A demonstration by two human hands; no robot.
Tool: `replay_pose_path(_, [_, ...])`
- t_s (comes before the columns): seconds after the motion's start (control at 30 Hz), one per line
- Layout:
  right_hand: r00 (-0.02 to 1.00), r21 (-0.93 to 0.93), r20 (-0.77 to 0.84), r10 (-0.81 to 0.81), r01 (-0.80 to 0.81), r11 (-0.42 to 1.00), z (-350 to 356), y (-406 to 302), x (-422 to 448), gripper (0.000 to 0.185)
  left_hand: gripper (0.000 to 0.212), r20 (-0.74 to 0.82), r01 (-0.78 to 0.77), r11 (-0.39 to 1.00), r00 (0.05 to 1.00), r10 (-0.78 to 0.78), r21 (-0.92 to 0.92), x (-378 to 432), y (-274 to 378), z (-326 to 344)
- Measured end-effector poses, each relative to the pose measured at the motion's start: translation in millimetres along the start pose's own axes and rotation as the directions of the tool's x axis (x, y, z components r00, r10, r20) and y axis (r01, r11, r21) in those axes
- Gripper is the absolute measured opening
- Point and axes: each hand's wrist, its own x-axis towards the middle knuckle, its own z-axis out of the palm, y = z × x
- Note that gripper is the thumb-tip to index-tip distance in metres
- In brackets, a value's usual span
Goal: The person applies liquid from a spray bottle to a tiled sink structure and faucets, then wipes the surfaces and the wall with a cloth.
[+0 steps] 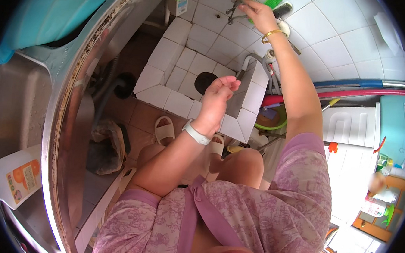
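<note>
My left hand (218, 99), with a pale watch at its wrist, is raised over the white-tiled basin (181, 102). Its fingers are loosely bent and nothing shows in them. A round black object (205, 83) lies in the basin, just behind this hand in the picture. My right hand (259, 17), with a gold bangle, reaches to the tiled wall at the top. Its fingertips are at some metal fittings (232, 13); whether they grip anything is unclear. Beside that hand, a green brush (273, 0) and a dark-bristled brush (283, 9) are at the wall.
A steel sink (20, 98) with a white labelled jug (20, 176) is at left. Below it stands a lined bin (107, 152). A grey hose (250, 61) bends over the basin's edge. At right are a green tub (282, 122), poles and a white appliance (345, 180).
</note>
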Motion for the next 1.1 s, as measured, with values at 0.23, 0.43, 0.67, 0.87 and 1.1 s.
replay_pose_path(0.23, [0.866, -0.311, -0.026, -0.500, 0.468, 0.827, -3, -3, 5, 0.022, 0.028, 0.003, 0.007, 1.000, 1.000, -0.007, -0.022, -1, -3, 3])
replay_pose_path(0.43, [0.729, -0.338, 0.133, -0.671, 0.670, 0.661, 11, -26, -6, 0.019, 0.027, -0.015, 0.007, 1.000, 1.000, -0.007, -0.011, -2, -1, -1])
replay_pose_path(0.67, [0.827, -0.460, -0.099, -0.554, 0.456, 0.762, 43, 2, 6, 0.014, 0.027, 0.001, 0.030, 0.999, 1.000, -0.030, -0.020, -1, 0, 6])
replay_pose_path(0.87, [0.893, -0.004, -0.437, -0.108, 0.118, 0.993, 51, -26, 16, 0.031, 0.029, -0.006, 0.059, 0.998, 0.998, -0.059, -0.008, 1, 0, -1])
replay_pose_path(1.1, [0.737, -0.171, -0.611, -0.289, 0.234, 0.957, 56, -26, -5, 0.032, 0.029, 0.011, 0.056, 0.998, 0.998, -0.056, 0.000, 0, 0, 0])
